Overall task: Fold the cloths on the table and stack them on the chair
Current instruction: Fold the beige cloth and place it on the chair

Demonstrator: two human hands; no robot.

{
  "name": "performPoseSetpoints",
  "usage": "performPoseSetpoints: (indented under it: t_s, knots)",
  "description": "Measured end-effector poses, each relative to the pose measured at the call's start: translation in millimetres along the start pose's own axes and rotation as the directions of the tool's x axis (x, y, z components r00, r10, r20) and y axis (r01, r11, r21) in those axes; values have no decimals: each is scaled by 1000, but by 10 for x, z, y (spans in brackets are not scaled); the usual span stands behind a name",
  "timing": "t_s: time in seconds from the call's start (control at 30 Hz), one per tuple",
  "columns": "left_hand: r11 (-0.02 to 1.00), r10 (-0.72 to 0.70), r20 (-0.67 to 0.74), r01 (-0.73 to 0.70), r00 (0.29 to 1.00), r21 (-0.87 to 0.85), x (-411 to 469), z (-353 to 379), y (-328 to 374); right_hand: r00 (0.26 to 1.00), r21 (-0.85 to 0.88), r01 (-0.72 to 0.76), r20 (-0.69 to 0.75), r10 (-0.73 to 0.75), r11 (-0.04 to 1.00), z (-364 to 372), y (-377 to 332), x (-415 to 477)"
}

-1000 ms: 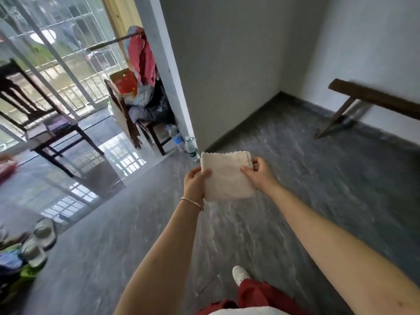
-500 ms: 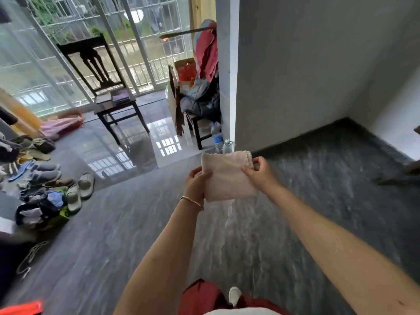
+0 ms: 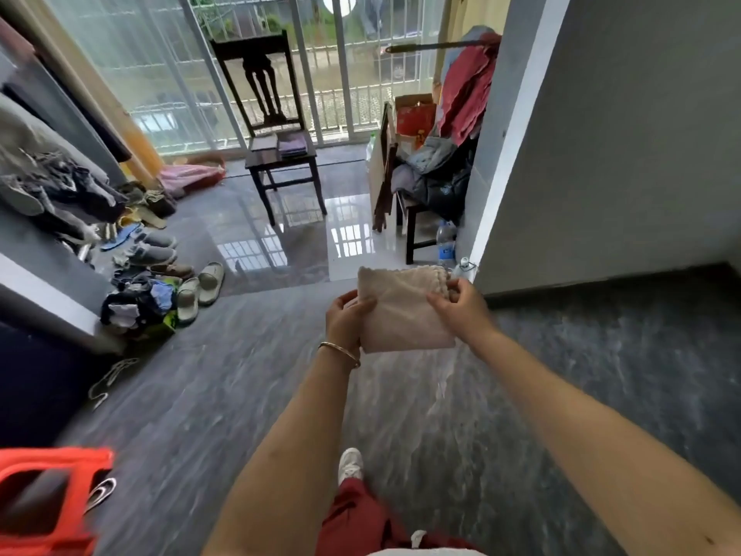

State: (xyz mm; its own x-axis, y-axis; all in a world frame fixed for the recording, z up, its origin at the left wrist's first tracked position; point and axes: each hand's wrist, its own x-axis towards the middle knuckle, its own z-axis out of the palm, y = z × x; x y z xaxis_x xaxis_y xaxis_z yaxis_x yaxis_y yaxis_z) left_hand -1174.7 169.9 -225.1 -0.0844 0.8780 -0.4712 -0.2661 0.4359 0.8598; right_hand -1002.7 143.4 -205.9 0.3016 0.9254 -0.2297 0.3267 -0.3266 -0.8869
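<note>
A folded cream cloth point(image 3: 401, 311) hangs in the air in front of me, held by both hands. My left hand point(image 3: 345, 321) grips its left edge, thumb on top. My right hand point(image 3: 461, 311) pinches its right edge near the scalloped top corner. Ahead by the window stands a dark wooden chair point(image 3: 276, 114). On its seat lies a small stack of folded purple and dark cloths point(image 3: 292, 146). No table is in view.
Shoes and slippers point(image 3: 200, 288) and a clothes heap point(image 3: 136, 302) line the left floor. A second chair piled with clothes point(image 3: 437, 174) and water bottles point(image 3: 446, 244) stand by the grey wall corner point(image 3: 493, 194). An orange stool point(image 3: 48, 503) sits at lower left.
My view has swung left, bringing the dark chair from the far left toward the centre. Both hands keep the same hold on the cream cloth.
</note>
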Motion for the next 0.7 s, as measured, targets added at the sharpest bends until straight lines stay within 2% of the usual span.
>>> performPoseSetpoints:
  t_s: [0.7]
  knots:
    - [996,0,-76,-6,997,-84,1940,-943,1344,995,-4,48,85,-47,999,1688,-1243,1630]
